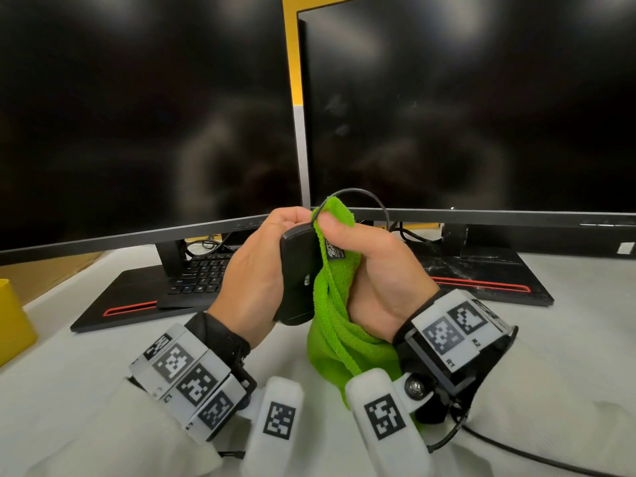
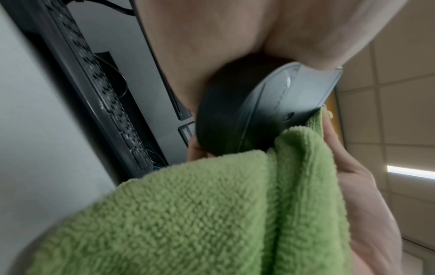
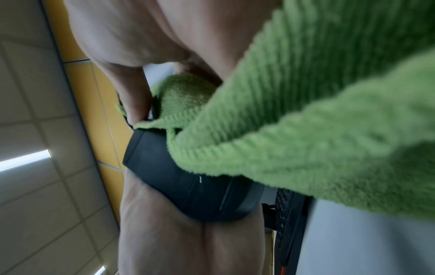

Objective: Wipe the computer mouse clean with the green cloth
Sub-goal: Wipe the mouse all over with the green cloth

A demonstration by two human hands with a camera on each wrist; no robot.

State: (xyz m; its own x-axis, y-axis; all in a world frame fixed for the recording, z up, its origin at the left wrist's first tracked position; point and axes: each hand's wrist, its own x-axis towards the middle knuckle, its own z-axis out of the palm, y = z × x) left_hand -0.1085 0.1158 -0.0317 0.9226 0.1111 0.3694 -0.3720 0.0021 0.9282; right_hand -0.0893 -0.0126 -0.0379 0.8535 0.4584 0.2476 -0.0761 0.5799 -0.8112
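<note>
My left hand (image 1: 261,266) grips a black wired computer mouse (image 1: 297,277) lifted above the desk, its flat underside turned toward me. In the left wrist view the mouse (image 2: 247,115) sits against my palm. My right hand (image 1: 375,277) holds the green cloth (image 1: 335,304) bunched in its fingers, the thumb pressing the cloth's top corner against the mouse's front end by the cable (image 1: 364,196). The cloth hangs down below my right palm. In the right wrist view the cloth (image 3: 317,121) covers one side of the mouse (image 3: 188,182).
Two dark monitors (image 1: 137,115) (image 1: 481,105) stand close behind my hands on black bases. A black keyboard (image 1: 203,273) lies under the left monitor. A yellow container (image 1: 13,325) sits at the left edge of the white desk (image 1: 568,356). A cable (image 1: 537,456) trails at the lower right.
</note>
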